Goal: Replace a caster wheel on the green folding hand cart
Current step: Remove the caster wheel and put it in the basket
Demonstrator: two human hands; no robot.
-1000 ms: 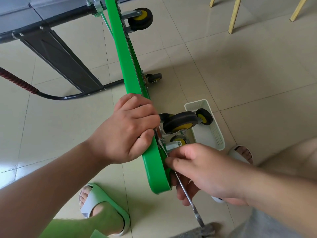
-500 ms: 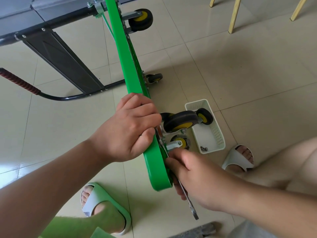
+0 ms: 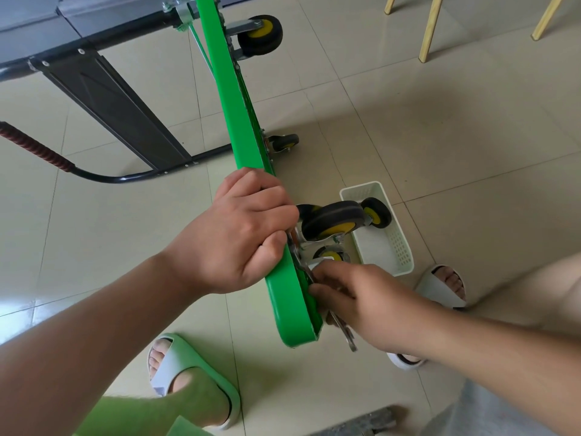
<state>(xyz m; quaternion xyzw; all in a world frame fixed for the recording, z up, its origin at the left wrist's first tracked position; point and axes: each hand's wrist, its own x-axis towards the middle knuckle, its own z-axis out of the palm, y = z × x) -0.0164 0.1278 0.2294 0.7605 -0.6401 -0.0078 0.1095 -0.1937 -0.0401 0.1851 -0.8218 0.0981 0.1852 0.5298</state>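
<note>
Our right hand (image 3: 367,302) grips a wrench (image 3: 344,332) against the green cart deck (image 3: 289,297), standing on edge on the floor. Our left hand (image 3: 242,234) clamps the deck's rim. Beyond, the caster wheel (image 3: 333,220) juts from the deck, with a white basket (image 3: 396,247) behind it.

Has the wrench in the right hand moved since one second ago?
Yes. The wrench has swung in toward the green cart deck's near corner; earlier its handle reached much further toward the viewer.
</note>
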